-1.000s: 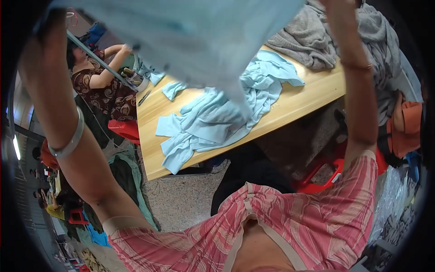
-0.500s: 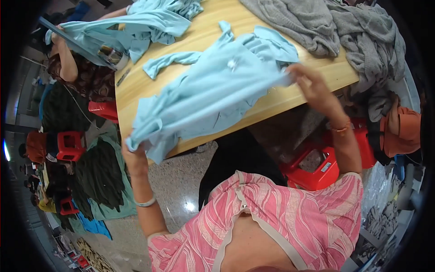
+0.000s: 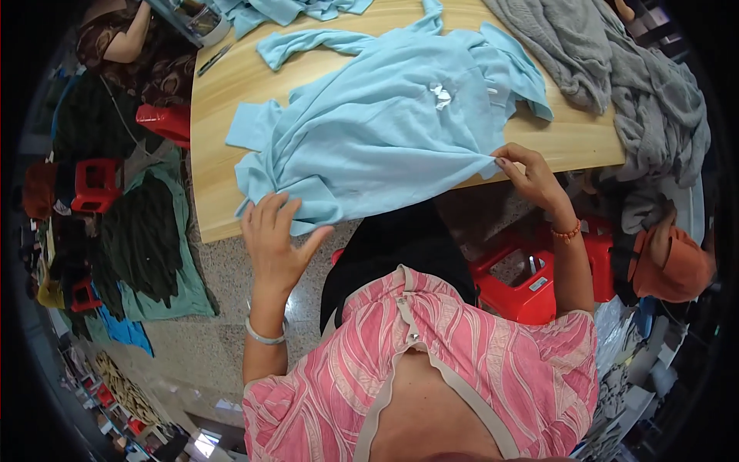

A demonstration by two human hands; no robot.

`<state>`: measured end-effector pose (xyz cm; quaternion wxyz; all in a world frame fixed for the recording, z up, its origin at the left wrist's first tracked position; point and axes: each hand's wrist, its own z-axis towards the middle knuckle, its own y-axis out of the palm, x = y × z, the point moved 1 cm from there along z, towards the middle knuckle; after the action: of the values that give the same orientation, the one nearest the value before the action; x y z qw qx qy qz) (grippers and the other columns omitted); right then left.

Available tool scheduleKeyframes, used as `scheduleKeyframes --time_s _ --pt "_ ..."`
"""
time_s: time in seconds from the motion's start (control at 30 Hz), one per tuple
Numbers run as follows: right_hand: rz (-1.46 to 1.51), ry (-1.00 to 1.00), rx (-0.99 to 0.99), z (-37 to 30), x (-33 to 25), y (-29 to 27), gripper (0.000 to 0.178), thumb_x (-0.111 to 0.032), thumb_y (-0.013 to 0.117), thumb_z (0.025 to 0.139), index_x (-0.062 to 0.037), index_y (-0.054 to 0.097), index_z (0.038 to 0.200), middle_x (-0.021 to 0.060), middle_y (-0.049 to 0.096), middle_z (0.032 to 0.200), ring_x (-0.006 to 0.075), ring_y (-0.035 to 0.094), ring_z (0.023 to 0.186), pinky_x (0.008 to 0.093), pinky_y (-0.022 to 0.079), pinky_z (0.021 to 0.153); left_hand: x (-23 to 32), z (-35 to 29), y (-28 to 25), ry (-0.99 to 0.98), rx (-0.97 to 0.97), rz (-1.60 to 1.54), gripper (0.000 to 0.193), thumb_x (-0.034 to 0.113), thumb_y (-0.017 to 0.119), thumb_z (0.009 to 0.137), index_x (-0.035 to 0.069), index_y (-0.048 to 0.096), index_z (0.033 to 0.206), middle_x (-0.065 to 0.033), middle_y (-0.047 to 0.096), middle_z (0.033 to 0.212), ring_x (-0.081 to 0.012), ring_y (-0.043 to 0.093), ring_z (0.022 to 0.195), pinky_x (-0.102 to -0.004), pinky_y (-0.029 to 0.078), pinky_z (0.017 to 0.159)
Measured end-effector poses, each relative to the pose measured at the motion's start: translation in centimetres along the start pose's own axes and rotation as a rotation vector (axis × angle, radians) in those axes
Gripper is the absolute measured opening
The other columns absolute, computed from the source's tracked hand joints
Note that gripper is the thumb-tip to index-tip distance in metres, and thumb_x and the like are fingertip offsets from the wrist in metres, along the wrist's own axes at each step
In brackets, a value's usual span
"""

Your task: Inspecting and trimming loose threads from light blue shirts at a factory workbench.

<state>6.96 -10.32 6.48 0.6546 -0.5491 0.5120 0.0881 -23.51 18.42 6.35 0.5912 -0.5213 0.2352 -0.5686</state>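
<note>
1. Head view, garment: locate the light-blue garment [image 3: 377,135] at the upper centre of the frame. It lies spread and wrinkled on the wooden table [image 3: 209,158], and its lower edge reaches past the table's near edge. A small silvery-white patch [image 3: 440,95] shows on its upper right part.

2. Head view, left hand: your left hand [image 3: 275,235] is left of centre, at the garment's lower left corner. Its fingers are spread and the thumb stands well apart, pointing right. The fingertips rest against the bunched cloth. A silver bangle [image 3: 265,335] sits on the wrist.

3. Head view, right hand: your right hand [image 3: 536,181] is right of centre. Thumb and forefinger are narrowed to a pinch on the garment's lower right corner, and the cloth runs taut from them toward the left. An orange bracelet [image 3: 567,231] sits on the wrist.

4. Head view, table surroundings: at the upper left of the frame, a dark slim tool [image 3: 214,60] lies near a container [image 3: 204,23] at the table's edge. More light-blue cloth [image 3: 300,9] lies at the top edge. Grey knitwear [image 3: 573,50] is heaped at the upper right.

5. Head view, floor area: a red stool [image 3: 527,289] stands right of centre, beside your body. Dark green garments [image 3: 146,242] lie at the left.
</note>
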Motion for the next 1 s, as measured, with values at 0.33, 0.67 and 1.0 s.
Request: scheduleKeyframes --time_s 0.33,0.67,1.0 --pt "-0.167 -0.276 0.117 3.2 -6.5 -0.3 0.016 -0.003 0.058 0.087 0.0011 0.064 0.101 0.0098 0.065 0.089 0.0168 0.061 0.083 0.0266 0.046 0.077 -2.5 -2.3 -0.7 0.064 0.103 -0.23 0.025 0.013 0.079 0.068 0.006 0.059 0.081 -0.0092 0.06 0.097 -0.0299 0.059 0.098 -0.0455 0.04 0.091" --pt "-0.317 -0.848 0.041 15.4 -16.9 11.2 0.035 -0.007 0.067 0.081 -0.0117 0.061 0.115 0.0073 0.06 0.104 0.0258 0.057 0.097 0.0355 0.046 0.085 -3.4 -6.3 -4.0 0.038 0.085 -0.232 0.013 0.005 0.06 0.071 0.009 0.056 0.082 -0.0056 0.063 0.091 -0.0289 0.06 0.099 -0.051 0.033 0.101" --pt "-0.238 -0.935 -0.035 17.7 -17.7 14.1 0.016 -0.003 0.066 0.079 -0.009 0.068 0.093 0.0041 0.065 0.088 0.0246 0.059 0.091 0.0349 0.044 0.085 -6.7 -9.5 -2.9 -0.208 0.029 -0.034 0.018 0.002 0.061 0.071 0.007 0.057 0.088 -0.0079 0.063 0.108 -0.0318 0.054 0.113 -0.0476 0.035 0.102"
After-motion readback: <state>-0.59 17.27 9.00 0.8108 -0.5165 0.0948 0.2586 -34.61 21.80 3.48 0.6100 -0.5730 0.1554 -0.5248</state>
